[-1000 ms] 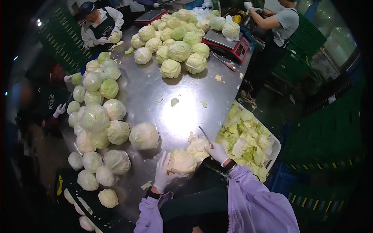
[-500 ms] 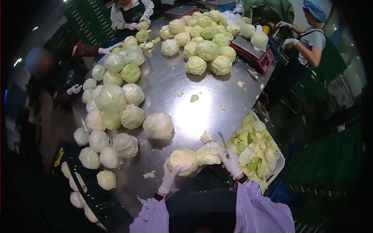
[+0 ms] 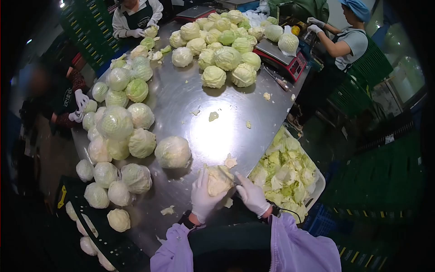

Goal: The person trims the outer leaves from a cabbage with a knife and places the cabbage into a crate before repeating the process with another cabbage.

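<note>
My left hand (image 3: 205, 196), in a white glove, holds a pale cabbage (image 3: 220, 180) from its left side, near the front edge of the steel table. Close to the cabbage's right side is my right hand (image 3: 253, 197), also gloved, with its fingers pointing toward it. The hand appears closed around a slim knife, mostly hidden, with a thin dark sliver by the fingertips. A scrap of leaf (image 3: 230, 161) lies just beyond the cabbage. To the left sits a larger cabbage (image 3: 173, 152), loose on the table.
Wrapped cabbages (image 3: 115, 122) crowd the left side; bare ones (image 3: 226, 59) are piled at the back. A white bin (image 3: 320, 186) of leaves stands right. A red scale (image 3: 294, 65) and another knife (image 3: 276, 79) lie back right. Co-workers stand around. A dark crate (image 3: 90, 222) is front left.
The large outer leaf between my hands has come away from the cabbage and is gone from my right hand. Both hands drew closer together around the cabbage. The view shifted slightly.
</note>
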A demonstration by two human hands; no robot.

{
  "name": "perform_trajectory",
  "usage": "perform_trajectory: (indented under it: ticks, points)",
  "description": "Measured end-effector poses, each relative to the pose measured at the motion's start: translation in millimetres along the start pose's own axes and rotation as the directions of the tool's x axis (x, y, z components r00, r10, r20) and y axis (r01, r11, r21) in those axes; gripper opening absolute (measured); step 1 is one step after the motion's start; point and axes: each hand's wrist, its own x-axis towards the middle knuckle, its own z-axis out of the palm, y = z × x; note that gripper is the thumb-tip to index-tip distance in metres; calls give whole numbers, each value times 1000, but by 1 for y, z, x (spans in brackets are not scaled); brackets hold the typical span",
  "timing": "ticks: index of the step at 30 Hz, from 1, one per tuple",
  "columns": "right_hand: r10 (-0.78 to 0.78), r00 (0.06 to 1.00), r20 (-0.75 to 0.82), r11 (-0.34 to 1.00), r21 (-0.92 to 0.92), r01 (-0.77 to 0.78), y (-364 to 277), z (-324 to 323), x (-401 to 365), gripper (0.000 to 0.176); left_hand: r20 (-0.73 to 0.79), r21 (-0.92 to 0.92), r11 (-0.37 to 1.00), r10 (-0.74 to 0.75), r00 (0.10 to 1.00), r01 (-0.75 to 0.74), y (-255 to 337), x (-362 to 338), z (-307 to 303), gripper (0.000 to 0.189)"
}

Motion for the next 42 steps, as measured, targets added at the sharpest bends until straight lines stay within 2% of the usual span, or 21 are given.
perform_trajectory:
  ticks: [1, 3, 4, 6, 7, 9, 13, 15, 19, 22, 25, 27, 28, 29, 31, 34, 36, 38, 39, 41, 42]
  points:
    - [-36, 999, 20, 998, -42, 36, -9, 8, 4, 51, 20, 16, 999, -30, 999, 30, 0, 4, 0, 91]
    - [53, 992, 117, 992, -116, -40, -16, 16, 13, 55, 40, 32, 997, -68, 997, 67, 1, 10, -1, 88]
    - [55, 991, 119, 992, -116, -41, -18, 17, 16, 55, 25, 63, 997, -52, 998, 51, 3, 13, 0, 86]
    - [199, 963, 180, 976, -123, -179, -19, 19, 23, 53, 9, 91, 995, -35, 999, 34, 6, 14, 1, 84]
    - [200, 963, 179, 976, -126, -179, -18, 20, 22, 53, 2, 98, 995, -38, 999, 38, 7, 15, 2, 84]
    - [124, 985, 123, 989, -102, -112, -16, 22, 21, 54, -3, 101, 994, -42, 999, 42, 6, 17, 3, 84]
    - [214, 966, 147, 971, -139, -194, -14, 26, 26, 50, 14, 127, 990, -59, 998, 56, 10, 22, 6, 81]
    - [147, 989, 5, 978, -147, -145, -6, 34, 29, 46, 22, 151, 987, -61, 998, 57, 13, 27, 8, 80]
    - [140, 989, -45, 978, -151, -145, 10, 37, 40, 37, 41, 205, 977, -65, 997, 56, 17, 33, 13, 79]
    - [92, 992, -88, 991, -92, -100, 22, 34, 57, 32, 44, 196, 979, -56, 997, 46, 15, 37, 13, 80]
    - [120, 992, -36, 993, 11, -119, 32, 23, 70, 29, 30, 186, 982, -28, 999, 22, 11, 33, 14, 81]
    - [217, 973, 76, 968, 108, -225, 40, 21, 80, 29, 26, 194, 981, -3, 1000, -2, 10, 31, 12, 82]
    - [285, 949, 137, 949, 101, -299, 38, 17, 84, 29, 36, 161, 987, 9, 999, -15, 8, 30, 9, 84]
    - [286, 949, 130, 948, 104, -300, 35, 15, 85, 29, 47, 129, 991, 21, 999, -27, 6, 30, 6, 85]
    - [181, 977, 109, 983, -31, -179, 26, 14, 87, 30, 67, 101, 994, 43, 997, -50, -3, 28, 1, 86]
    - [253, 952, 171, 967, -49, -248, 31, 14, 93, 31, 102, 57, 995, 77, 992, -83, -13, 13, -6, 87]
    - [237, 955, 180, 970, -92, -223, 37, 18, 94, 32, 112, 50, 993, 101, 989, -107, -25, 3, -16, 88]
    - [222, 955, 196, 971, -132, -199, 50, 29, 92, 34, 129, -119, 980, 174, 976, -159, -50, -15, -29, 86]
    - [230, 958, 173, 970, -119, -212, 60, 38, 91, 34, 131, -112, 982, 169, 977, -155, -65, -28, -31, 86]
    - [229, 960, 164, 972, -90, -217, 64, 47, 89, 35, 195, -472, 877, 7, 981, 88, -91, -53, -36, 92]
    - [238, 959, 151, 970, -91, -227, 60, 43, 90, 35, 298, -565, 768, -152, 943, 302, -80, -56, -47, 99]
